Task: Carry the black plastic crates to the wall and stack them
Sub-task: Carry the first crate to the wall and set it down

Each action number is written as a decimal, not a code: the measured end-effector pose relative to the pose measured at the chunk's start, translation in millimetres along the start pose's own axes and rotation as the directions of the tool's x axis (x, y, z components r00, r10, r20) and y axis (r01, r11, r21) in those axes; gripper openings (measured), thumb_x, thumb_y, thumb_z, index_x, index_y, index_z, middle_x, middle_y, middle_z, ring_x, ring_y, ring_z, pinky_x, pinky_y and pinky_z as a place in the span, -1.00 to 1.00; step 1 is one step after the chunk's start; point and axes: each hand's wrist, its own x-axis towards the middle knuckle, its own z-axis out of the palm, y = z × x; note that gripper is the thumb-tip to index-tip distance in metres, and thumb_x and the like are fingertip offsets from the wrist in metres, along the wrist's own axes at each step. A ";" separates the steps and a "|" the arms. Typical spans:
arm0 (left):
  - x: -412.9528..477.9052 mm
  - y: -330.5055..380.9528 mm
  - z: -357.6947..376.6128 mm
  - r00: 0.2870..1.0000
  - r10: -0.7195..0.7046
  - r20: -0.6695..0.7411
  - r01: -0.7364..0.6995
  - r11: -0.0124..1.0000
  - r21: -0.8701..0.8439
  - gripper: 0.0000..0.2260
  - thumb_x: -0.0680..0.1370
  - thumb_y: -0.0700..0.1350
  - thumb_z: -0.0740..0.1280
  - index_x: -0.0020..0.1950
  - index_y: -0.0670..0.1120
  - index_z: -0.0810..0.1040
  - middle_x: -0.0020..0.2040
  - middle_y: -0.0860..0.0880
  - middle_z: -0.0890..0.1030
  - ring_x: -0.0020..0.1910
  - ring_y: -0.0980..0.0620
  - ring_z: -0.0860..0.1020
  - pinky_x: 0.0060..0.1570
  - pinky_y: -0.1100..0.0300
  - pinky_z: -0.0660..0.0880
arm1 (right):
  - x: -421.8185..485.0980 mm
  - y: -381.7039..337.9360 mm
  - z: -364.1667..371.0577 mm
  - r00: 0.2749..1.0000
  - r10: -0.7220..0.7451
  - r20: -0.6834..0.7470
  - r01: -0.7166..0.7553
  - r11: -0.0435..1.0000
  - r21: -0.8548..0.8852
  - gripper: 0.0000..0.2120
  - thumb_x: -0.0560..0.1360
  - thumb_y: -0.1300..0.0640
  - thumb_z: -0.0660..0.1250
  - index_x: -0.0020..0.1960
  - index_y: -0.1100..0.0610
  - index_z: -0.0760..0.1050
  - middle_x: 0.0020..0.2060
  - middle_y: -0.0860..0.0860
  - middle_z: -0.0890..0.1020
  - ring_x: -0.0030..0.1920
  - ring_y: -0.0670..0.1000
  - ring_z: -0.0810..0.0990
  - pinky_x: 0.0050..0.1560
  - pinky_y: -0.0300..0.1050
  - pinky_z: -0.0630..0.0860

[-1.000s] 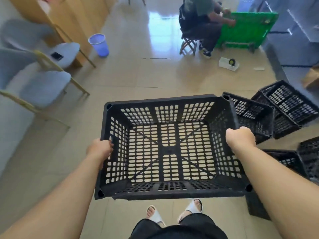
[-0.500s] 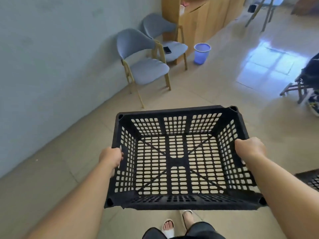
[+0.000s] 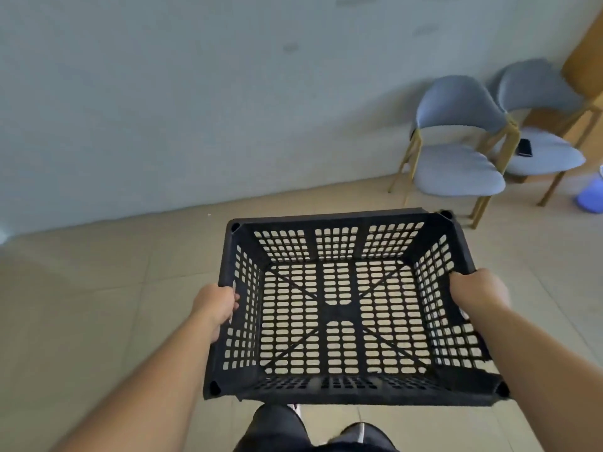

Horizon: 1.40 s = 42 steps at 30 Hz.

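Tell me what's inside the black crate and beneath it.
The black crate holds nothing. Through its slotted bottom shows tan floor; its near wall covers part of the legs.

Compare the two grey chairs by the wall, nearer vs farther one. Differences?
The nearer chair has a bare seat; the farther chair has a dark phone lying on its seat. The nearer chair shows unobstructed; the farther chair is partly hidden behind it. The farther chair stands beside the wooden cabinet; the nearer chair stands away from it. Shared: grey-blue padded seats, curved backs, light wooden legs, both along the wall.
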 end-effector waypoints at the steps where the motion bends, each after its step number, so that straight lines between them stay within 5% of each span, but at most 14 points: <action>1: 10.7 -2.1 -10.6 1.000 -0.022 -0.018 0.022 0.999 -0.029 -0.78 0.66 -0.20 0.17 0.07 -0.22 0.59 -0.07 -0.13 0.64 -0.15 -0.03 0.57 -0.31 0.15 0.31 | 3.8 -18.3 11.7 0.999 -0.034 0.025 0.034 0.999 -0.008 -0.78 0.55 0.15 0.21 0.08 0.29 0.49 -0.24 0.17 0.56 -0.32 0.15 0.54 -0.41 -0.16 0.36; 10: 139.6 18.2 -100.4 0.987 -0.148 -0.064 0.135 0.976 -0.171 -0.77 0.66 -0.24 0.16 0.15 -0.28 0.58 -0.08 -0.12 0.61 -0.19 0.01 0.53 -0.30 0.18 0.29 | 22.7 -181.8 132.3 0.985 -0.143 0.094 0.150 0.986 -0.075 -0.80 0.53 0.16 0.21 0.04 0.28 0.47 -0.28 0.12 0.51 -0.32 0.12 0.47 -0.21 -0.07 0.43; 18: 254.0 73.0 -153.4 0.986 -0.152 -0.071 0.134 0.968 -0.212 -0.79 0.67 -0.22 0.16 0.19 -0.25 0.55 -0.07 -0.11 0.61 -0.19 0.02 0.53 -0.29 0.17 0.33 | 43.5 -294.5 207.8 0.986 -0.133 0.098 0.137 0.990 -0.034 -0.71 0.57 0.17 0.20 0.18 0.34 0.47 -0.29 0.11 0.49 -0.34 0.07 0.48 -0.43 -0.18 0.31; 27: 378.6 174.8 -136.7 0.986 -0.147 -0.083 0.134 0.980 -0.146 -0.79 0.68 -0.22 0.18 0.19 -0.25 0.56 -0.05 -0.12 0.62 -0.18 0.01 0.54 -0.31 0.19 0.30 | 137.6 -401.9 257.4 0.989 -0.100 0.113 0.103 0.995 -0.018 -0.65 0.58 0.14 0.18 0.24 0.34 0.47 -0.27 0.11 0.49 -0.32 0.09 0.49 -0.38 -0.16 0.37; 42: 568.5 326.5 -95.1 0.973 -0.213 -0.089 0.198 0.968 -0.155 -0.77 0.67 -0.23 0.18 0.28 -0.23 0.53 -0.03 -0.10 0.62 -0.13 0.01 0.56 -0.16 0.15 0.46 | 316.9 -596.1 334.4 0.975 -0.084 0.207 0.097 0.994 -0.051 -0.80 0.57 0.05 0.21 0.08 0.17 0.41 -0.17 0.12 0.59 -0.18 0.17 0.62 -0.12 0.06 0.62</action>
